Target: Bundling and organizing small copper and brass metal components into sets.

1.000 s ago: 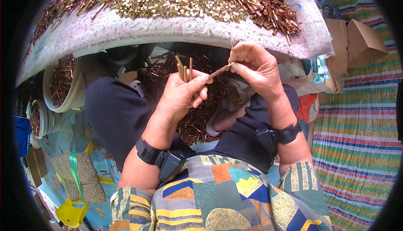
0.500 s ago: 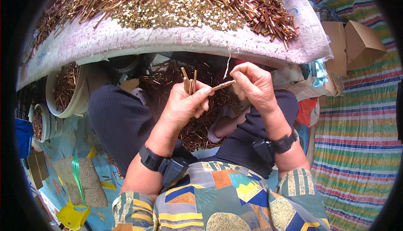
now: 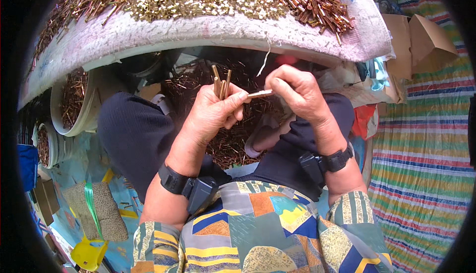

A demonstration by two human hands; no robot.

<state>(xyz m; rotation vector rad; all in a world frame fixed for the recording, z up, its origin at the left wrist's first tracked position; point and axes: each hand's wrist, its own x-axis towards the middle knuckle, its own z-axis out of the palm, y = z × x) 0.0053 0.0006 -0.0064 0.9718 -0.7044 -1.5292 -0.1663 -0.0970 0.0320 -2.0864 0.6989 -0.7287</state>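
So the left hand is closed, thumb and finger pinching one end of a thin metal rod, and it's also hanging onto a little bunch that sticks out past the index finger. The rod lies nearly crosswise, long axis running left to right, with its right end aimed at the other hand and sitting a touch farther out than the left end. The bunch goes a different way: its tips point to the far side, fanned a bit, one leaning left and another slightly right. The right hand is curled with its fingers right at the rod's right end; can't tell if they're actually gripping it or just touching. Both wrists have black straps. Under the hands, between dark trousers, there's a heap of more rods. On the far side is a table with a pale cloth over its edge, piled with coppery rods and a patch of small gold bits. Off left, a white bucket of rods and a cushion; off right, a cardboard box and a striped sheet.
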